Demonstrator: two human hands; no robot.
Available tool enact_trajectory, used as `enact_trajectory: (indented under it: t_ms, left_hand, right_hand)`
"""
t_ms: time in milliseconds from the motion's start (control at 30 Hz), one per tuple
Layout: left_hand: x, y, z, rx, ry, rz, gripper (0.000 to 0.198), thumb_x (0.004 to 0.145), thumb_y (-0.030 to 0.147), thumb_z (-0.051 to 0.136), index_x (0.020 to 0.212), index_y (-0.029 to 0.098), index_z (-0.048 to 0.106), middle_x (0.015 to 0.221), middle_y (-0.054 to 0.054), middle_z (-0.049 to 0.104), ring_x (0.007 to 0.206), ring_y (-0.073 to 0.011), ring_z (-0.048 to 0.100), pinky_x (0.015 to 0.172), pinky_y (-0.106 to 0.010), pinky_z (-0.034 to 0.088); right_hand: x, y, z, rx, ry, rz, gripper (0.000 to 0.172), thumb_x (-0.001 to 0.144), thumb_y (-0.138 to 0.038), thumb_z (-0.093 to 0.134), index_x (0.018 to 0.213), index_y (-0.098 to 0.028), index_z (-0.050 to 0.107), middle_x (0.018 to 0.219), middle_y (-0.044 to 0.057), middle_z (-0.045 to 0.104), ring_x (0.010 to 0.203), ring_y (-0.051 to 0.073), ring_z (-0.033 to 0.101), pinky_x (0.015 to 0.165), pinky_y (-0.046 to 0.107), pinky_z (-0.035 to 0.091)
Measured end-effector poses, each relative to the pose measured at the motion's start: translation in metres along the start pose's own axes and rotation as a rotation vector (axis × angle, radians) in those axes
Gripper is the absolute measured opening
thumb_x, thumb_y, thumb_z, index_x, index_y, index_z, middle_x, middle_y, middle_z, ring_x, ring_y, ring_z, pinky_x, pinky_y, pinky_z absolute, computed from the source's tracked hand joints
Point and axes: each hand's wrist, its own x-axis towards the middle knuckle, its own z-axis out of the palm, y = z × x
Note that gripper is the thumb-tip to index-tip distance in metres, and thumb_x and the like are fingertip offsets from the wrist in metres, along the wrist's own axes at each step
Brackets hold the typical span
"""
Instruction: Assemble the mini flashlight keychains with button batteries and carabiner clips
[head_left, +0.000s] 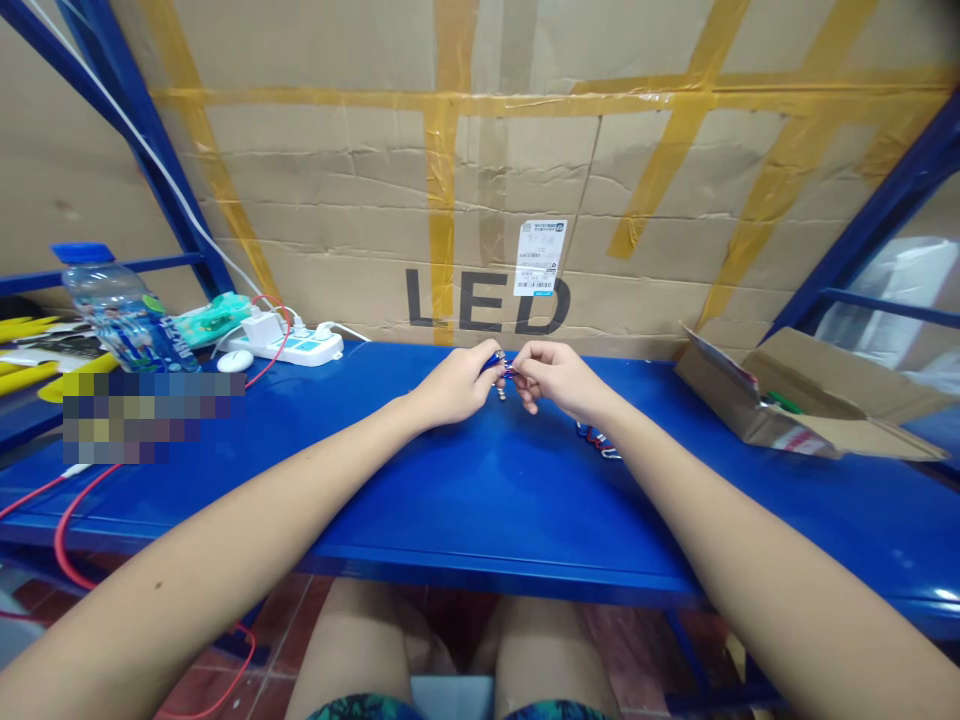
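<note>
Above the blue tabletop, my two hands meet in the middle of the view. My left hand (459, 383) is closed, its fingers pinching a small blue carabiner clip (492, 359) with silvery parts. My right hand (559, 378) is closed too, thumb and forefinger pinching at the red and blue end of the same little bundle. A short silvery piece (502, 392) hangs below, between the hands; its kind is too small to tell. Beside my right wrist, several red, blue and silver carabiner clips (598, 440) lie on the table, partly hidden by the forearm.
An open cardboard box (787, 400) stands on the right. On the left are a water bottle (127, 310), a white power strip (300, 345), a white round object (235, 361) and red cables (67, 520). A large taped carton (360, 220) backs the blue table (465, 510).
</note>
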Motion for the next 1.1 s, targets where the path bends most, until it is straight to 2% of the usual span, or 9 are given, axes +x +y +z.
enact_trajectory:
  t_ms: [167, 467, 600, 667, 800, 933, 1100]
  left_hand:
    - [-0.001, -0.002, 0.002, 0.008, 0.001, 0.024, 0.01, 0.096, 0.022, 0.046, 0.088, 0.02, 0.051, 0.089, -0.005, 0.072, 0.084, -0.0199, 0.068, 0.075, -0.032, 0.048]
    - [-0.001, -0.004, 0.004, -0.011, -0.002, 0.051, 0.012, 0.097, 0.023, 0.044, 0.087, 0.02, 0.049, 0.091, -0.006, 0.071, 0.086, -0.0196, 0.068, 0.076, -0.032, 0.048]
    - [0.001, -0.004, 0.002, -0.005, -0.017, 0.011, 0.009, 0.097, 0.025, 0.045, 0.09, 0.021, 0.05, 0.091, -0.006, 0.07, 0.087, -0.0205, 0.067, 0.078, -0.034, 0.049]
    - [0.002, -0.003, -0.001, 0.02, -0.018, -0.022, 0.008, 0.097, 0.027, 0.046, 0.1, 0.02, 0.049, 0.098, -0.008, 0.069, 0.091, -0.0218, 0.066, 0.079, -0.035, 0.049]
    - [0.002, -0.003, -0.005, 0.072, -0.043, -0.061, 0.023, 0.099, 0.027, 0.04, 0.12, 0.019, 0.041, 0.114, -0.015, 0.064, 0.104, -0.0255, 0.063, 0.083, -0.039, 0.049]
    - [-0.001, -0.003, -0.003, 0.115, -0.059, -0.068, 0.021, 0.097, 0.022, 0.04, 0.117, 0.019, 0.042, 0.107, -0.014, 0.066, 0.098, -0.0257, 0.065, 0.082, -0.041, 0.049]
    - [-0.001, 0.0, 0.0, 0.164, -0.083, 0.022, 0.015, 0.097, 0.024, 0.043, 0.111, 0.021, 0.049, 0.106, -0.01, 0.069, 0.096, -0.0242, 0.066, 0.08, -0.038, 0.05]
  right_hand:
    - [-0.001, 0.003, 0.004, 0.001, 0.054, -0.04, 0.019, 0.076, -0.017, 0.064, 0.066, -0.02, 0.048, 0.048, -0.005, 0.05, 0.04, 0.007, 0.042, 0.035, 0.02, 0.038]
    - [-0.001, 0.002, 0.005, -0.268, 0.1, -0.11, 0.012, 0.076, -0.02, 0.057, 0.071, -0.022, 0.046, 0.045, -0.007, 0.05, 0.031, 0.009, 0.042, 0.033, 0.022, 0.03]
    - [0.0, 0.003, 0.001, -0.383, 0.137, -0.153, 0.012, 0.078, -0.023, 0.055, 0.071, -0.022, 0.046, 0.045, -0.007, 0.047, 0.036, 0.009, 0.042, 0.039, 0.023, 0.03]
    - [0.001, 0.004, -0.002, -0.475, 0.182, -0.208, 0.011, 0.078, -0.023, 0.055, 0.07, -0.022, 0.046, 0.047, -0.006, 0.046, 0.042, 0.01, 0.043, 0.044, 0.024, 0.031]
    - [0.003, 0.005, -0.009, -0.633, 0.239, -0.286, 0.012, 0.078, -0.022, 0.053, 0.069, -0.021, 0.047, 0.055, -0.003, 0.049, 0.054, 0.012, 0.044, 0.054, 0.026, 0.032]
    - [0.004, 0.007, -0.012, -0.731, 0.227, -0.3, 0.012, 0.081, -0.023, 0.052, 0.07, -0.021, 0.047, 0.06, -0.002, 0.051, 0.058, 0.013, 0.044, 0.057, 0.027, 0.032]
    - [0.001, 0.004, -0.011, -0.844, 0.223, -0.295, 0.012, 0.082, -0.021, 0.052, 0.07, -0.02, 0.049, 0.062, -0.001, 0.054, 0.057, 0.013, 0.045, 0.057, 0.028, 0.031]
